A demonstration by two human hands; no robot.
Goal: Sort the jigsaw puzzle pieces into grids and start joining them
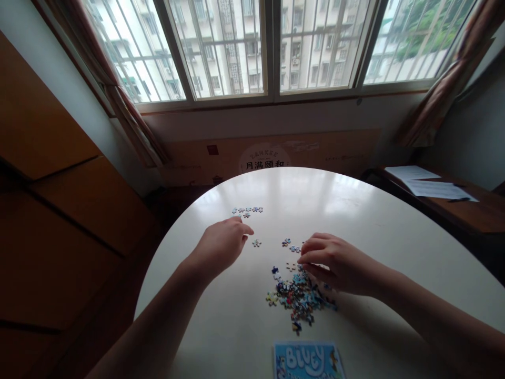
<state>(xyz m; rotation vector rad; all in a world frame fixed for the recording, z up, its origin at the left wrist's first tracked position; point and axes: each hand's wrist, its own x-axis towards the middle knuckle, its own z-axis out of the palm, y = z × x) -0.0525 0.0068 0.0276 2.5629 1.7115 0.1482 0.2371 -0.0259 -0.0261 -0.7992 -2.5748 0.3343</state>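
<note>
My left hand (223, 243) is over the left part of the round white table (189, 316). Its fingers are partly bent and apart, with the fingertips beside a small group of jigsaw pieces (246, 215). A row of joined pieces (248, 210) lies just beyond them. A single piece (256, 243) rests to the right of this hand. My right hand (333, 260) hovers at the upper right edge of a heap of jigsaw pieces (300, 297), its fingers bent and spread. Those fingers partly cover pieces underneath; no held piece shows.
A blue "Bluey" picture card or box (310, 360) lies at the near table edge. Loose pieces (295, 249) are scattered beyond the heap. On the right, papers (437, 189) and pens lie on a brown desk (483, 213). Orange cabinets (79, 195) stand at left, barred windows ahead.
</note>
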